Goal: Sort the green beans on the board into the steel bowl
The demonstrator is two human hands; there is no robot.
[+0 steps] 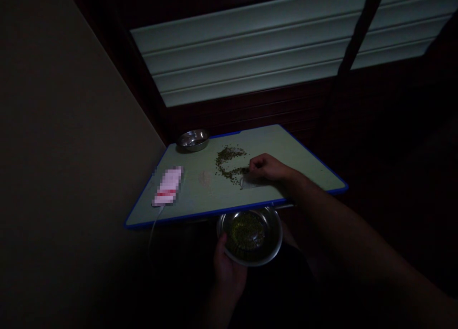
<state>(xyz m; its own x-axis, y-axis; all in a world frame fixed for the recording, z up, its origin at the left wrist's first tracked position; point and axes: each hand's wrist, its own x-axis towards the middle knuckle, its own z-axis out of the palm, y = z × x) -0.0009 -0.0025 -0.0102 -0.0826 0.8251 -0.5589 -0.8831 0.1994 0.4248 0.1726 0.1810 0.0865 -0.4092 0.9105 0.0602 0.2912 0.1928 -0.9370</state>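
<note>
Right hand: (266,169) resting on the table with fingers curled together, knuckles up, fingertips pressing down at the near end of the scattered seeds (229,163); a pale flat scrap (250,182), perhaps a card or paper, is lying just under and beside the fingers, though the dim light is keeping it from being told for certain.
Left hand: (227,267) gripping the near rim of a steel bowl (250,236), thumb over the edge, holding it just below the table's front edge.
Seeds: lying in a loose curved trail across the middle of the table, small and greenish; more of the same are sitting inside the held bowl.
Step in hand: judging by the bowl waiting under the edge, the person is sorting or sweeping seeds toward it, with part of the pile already gathered.
Next move: seemingly calling for a steady drag of the fingers toward the front edge while the bowl is kept right beneath, so nothing spills past the rim.
Table: (307,162) pale green top with a blue border, standing in a corner.
Second bowl: (193,139) sitting at the far left corner, well apart from the hands; its contents cannot be told.
Packet: (168,185) a blurred pink and white thing lying at the left, with a thin cord (154,224) trailing off the front edge.
Faint patch: (204,177) a pale smudge between packet and seeds.
Room: very dark; a plain wall (64,128) at left, a louvred window (268,47) glowing beyond.
</note>
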